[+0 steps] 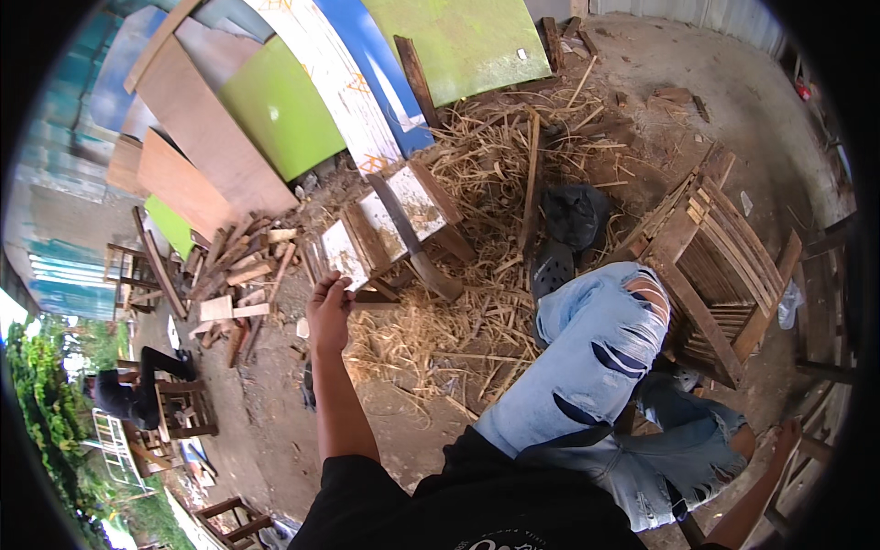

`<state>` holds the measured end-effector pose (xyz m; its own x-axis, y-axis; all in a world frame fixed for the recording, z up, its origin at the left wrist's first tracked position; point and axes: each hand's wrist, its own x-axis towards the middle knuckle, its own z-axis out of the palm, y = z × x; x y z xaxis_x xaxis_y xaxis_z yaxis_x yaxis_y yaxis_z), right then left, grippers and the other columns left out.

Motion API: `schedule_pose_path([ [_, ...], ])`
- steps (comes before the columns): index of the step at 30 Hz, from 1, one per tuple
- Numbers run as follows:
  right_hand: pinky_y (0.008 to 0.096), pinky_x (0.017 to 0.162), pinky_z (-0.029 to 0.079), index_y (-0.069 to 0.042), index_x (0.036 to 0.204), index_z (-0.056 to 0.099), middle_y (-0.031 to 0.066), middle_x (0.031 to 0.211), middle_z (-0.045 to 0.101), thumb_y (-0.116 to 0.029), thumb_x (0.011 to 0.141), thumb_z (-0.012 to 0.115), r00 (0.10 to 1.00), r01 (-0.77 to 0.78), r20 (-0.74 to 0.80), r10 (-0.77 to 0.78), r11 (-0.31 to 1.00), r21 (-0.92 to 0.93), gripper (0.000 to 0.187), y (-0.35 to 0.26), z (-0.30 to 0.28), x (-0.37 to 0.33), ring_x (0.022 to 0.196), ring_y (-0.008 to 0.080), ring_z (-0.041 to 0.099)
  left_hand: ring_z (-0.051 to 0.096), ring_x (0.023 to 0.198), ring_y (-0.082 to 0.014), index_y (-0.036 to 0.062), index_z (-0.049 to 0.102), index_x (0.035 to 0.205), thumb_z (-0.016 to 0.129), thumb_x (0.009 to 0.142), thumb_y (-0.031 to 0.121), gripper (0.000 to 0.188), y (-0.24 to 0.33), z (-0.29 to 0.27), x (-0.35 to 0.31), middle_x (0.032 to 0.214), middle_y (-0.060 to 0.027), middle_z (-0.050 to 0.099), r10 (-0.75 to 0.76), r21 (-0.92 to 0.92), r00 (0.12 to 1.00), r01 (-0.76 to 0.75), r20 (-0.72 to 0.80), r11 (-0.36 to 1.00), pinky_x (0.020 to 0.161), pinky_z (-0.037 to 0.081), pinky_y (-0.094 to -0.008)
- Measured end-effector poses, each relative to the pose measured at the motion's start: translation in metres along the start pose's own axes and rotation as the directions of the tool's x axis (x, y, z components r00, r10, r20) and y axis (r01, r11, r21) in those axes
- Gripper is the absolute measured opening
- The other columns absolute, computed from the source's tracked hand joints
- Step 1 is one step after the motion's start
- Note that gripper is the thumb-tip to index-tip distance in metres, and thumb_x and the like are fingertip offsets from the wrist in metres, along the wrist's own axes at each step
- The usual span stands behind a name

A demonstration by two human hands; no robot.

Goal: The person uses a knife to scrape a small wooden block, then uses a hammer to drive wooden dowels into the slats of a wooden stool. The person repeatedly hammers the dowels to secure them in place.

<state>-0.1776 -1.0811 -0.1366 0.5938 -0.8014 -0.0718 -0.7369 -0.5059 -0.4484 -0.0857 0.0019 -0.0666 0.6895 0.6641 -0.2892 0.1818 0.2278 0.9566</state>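
My left hand (pixel 330 299) is raised beside the near left corner of a low wooden bench (pixel 341 249) with a worn white top. Its fingers are curled together in a pinch; whatever may be between them is too small to make out. Across the bench lies a large knife (pixel 392 213) with a dark blade, its curved wooden handle (pixel 436 278) hanging over the near edge. My right hand (pixel 786 442) is low at the far right, beside some wooden slats (pixel 814 449). Its fingers are too small and dim to read.
Shavings and split strips (pixel 412 344) cover the ground round the bench. A slatted wooden frame (pixel 706 275) stands by my knee, near a black bag (pixel 576 215). Offcuts (pixel 240 266) and leaning boards (pixel 206 137) are at the left. Another person (pixel 137 396) sits farther off.
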Motion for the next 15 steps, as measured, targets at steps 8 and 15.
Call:
schedule_pose_path([
  [8, 0.0256, 0.046, 0.035, -0.006, 0.089, 0.059, 0.0004, 0.067, 0.049, -0.019, 0.099, 0.054, 0.976, 0.206, -0.094, -0.197, 0.973, 0.107, 0.017, -0.029, -0.053, 0.011, 0.051, 0.0085, 0.042, 0.055, 0.068, -0.0101, 0.0044, 0.063, 0.103, 0.054, 0.095, 0.002, 0.012, -0.032, 0.011, -0.014, 0.089, -0.0044, 0.064, -0.119, -0.033, 0.980, 0.126, 0.162, 0.991, 0.061, 0.046, -0.0238],
  [15, 0.0268, 0.049, 0.037, -0.005, 0.089, 0.059, 0.0017, 0.071, 0.049, -0.016, 0.097, 0.052, 0.994, 0.113, -0.005, -0.114, 0.981, 0.157, 0.015, -0.025, -0.066, -0.008, 0.057, 0.0093, 0.045, 0.052, 0.064, -0.0081, 0.0076, 0.061, 0.099, 0.053, 0.095, 0.003, 0.010, -0.030, -0.015, -0.016, 0.085, -0.0031, 0.063, -0.115, -0.173, 0.993, 0.119, 0.034, 0.978, 0.055, 0.042, -0.0218],
])
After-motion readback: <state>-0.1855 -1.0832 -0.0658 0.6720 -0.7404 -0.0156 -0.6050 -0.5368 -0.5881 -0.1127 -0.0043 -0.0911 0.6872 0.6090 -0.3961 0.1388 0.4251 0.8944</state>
